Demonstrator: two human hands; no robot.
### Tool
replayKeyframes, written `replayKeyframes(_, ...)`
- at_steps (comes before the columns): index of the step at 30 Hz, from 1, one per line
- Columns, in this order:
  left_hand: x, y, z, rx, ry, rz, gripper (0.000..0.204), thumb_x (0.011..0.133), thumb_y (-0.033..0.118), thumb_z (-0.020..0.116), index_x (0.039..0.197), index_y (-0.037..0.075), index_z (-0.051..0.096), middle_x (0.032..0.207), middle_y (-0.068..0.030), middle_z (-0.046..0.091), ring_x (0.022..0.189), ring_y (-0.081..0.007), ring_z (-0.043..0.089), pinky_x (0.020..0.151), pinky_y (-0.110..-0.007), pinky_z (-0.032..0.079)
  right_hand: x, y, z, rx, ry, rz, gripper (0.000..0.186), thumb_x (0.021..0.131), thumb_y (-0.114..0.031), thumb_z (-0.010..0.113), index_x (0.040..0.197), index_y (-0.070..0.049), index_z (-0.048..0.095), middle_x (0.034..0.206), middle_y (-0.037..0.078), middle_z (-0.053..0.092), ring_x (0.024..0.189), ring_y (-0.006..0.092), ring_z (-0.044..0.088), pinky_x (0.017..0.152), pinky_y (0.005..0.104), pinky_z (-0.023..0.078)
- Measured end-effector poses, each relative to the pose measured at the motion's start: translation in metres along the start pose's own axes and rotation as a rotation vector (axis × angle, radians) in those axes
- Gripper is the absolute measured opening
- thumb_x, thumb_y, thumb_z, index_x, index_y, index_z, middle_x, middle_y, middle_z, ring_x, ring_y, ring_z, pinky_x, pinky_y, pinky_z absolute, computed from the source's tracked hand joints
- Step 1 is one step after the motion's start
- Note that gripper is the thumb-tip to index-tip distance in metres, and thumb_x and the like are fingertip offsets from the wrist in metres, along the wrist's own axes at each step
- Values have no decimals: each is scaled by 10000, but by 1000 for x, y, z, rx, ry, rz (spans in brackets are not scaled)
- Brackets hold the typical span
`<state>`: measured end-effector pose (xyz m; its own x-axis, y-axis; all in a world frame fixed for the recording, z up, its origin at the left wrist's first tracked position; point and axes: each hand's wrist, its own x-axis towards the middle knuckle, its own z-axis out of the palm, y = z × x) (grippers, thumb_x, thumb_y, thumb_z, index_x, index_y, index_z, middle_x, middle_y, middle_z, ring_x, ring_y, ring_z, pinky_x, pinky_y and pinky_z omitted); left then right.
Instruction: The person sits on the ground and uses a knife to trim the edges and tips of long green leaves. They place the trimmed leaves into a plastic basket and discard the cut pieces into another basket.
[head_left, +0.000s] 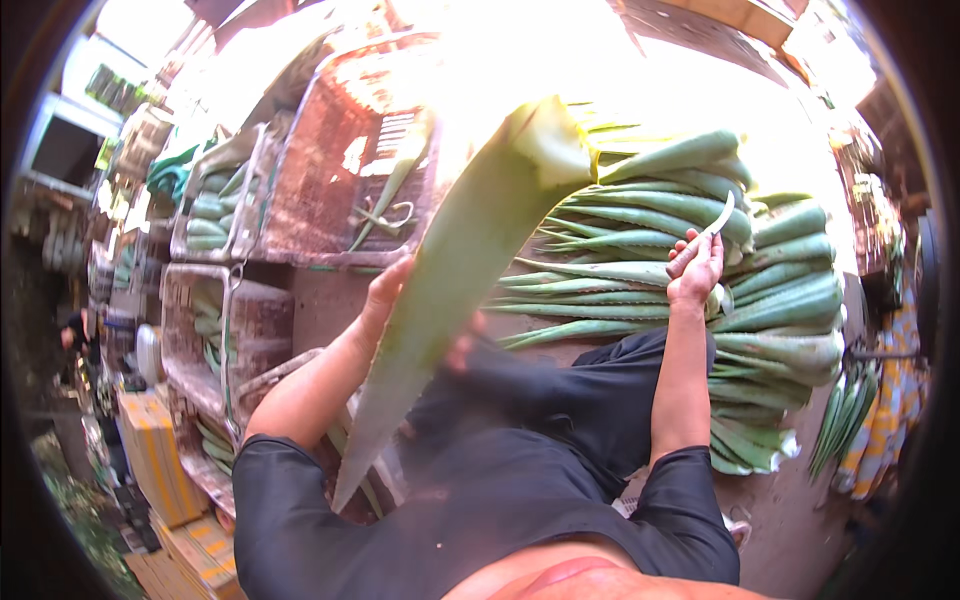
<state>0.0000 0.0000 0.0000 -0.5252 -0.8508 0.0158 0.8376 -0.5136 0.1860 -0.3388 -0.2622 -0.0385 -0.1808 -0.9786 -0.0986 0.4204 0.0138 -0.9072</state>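
Observation:
A large green aloe leaf (465,235) is raised in front of me, its pale cut base up and its pointed tip down near my body. My left hand (383,298) is wrapped round the middle of the leaf, which covers part of the fingers. In my right hand (697,268) is a small knife (723,214) with a curved, light blade pointing upward. That hand is above a stack of aloe leaves (640,213), with the blade apart from the raised leaf.
More aloe leaves (785,275) are heaped at the right. A reddish plastic crate (300,190) with a few thin leaf pieces stands at the far left. Crates of leaves (228,300) line my left, with cardboard boxes (160,455) beyond. Bright glare washes out the far side.

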Motion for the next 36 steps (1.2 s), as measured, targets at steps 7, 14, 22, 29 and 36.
replayKeyframes(7, -122, -83, -24, -81, 215, 436, 633, 838, 397, 490, 1288, -48, 465, 1176, -277, 547, 1070, -436, 567, 913, -591, 446, -142, 0, 154, -681, -900, -598, 401, 916, -80, 566, 1312, -70, 507, 908, 67, 626, 704, 151, 604, 597, 281, 494)
replayKeyframes(14, -185, -119, -13, -195, 225, 642, 643, 792, 367, 503, 1286, -41, 455, 1155, -256, 559, 970, -335, 611, 830, -484, 520, -252, -3, 266, -1051, -1579, -994, 506, 783, -22, 540, 1275, -142, 537, 899, 112, 563, 801, 305, 604, 686, 401, 498)
replayKeyframes(22, -204, -132, -17, -209, 341, 688, 679, 759, 366, 543, 1320, 0, 429, 1096, -267, 554, 923, -334, 589, 772, -463, 518, -276, 22, 285, -1025, -1709, -1041, 558, 744, -1, 525, 1291, -110, 515, 867, 150, 534, 819, 334, 576, 677, 416, 476)
replayKeyframes(29, -211, -127, -16, -175, 388, 697, 628, 759, 354, 531, 1249, -37, 486, 1097, -236, 590, 921, -306, 628, 778, -441, 534, -287, 19, 304, -1228, -1714, -905, 377, 881, -60, 521, 1252, -108, 567, 897, 148, 584, 778, 341, 602, 668, 422, 481)
replayKeyframes(36, -207, -110, -14, -92, 489, 684, 622, 732, 372, 547, 1208, -27, 520, 1046, -210, 612, 881, -291, 630, 738, -421, 542, -274, 36, 314, -1227, -1666, -725, 380, 874, -78, 532, 1252, -99, 566, 892, 159, 576, 803, 344, 578, 728, 424, 470)
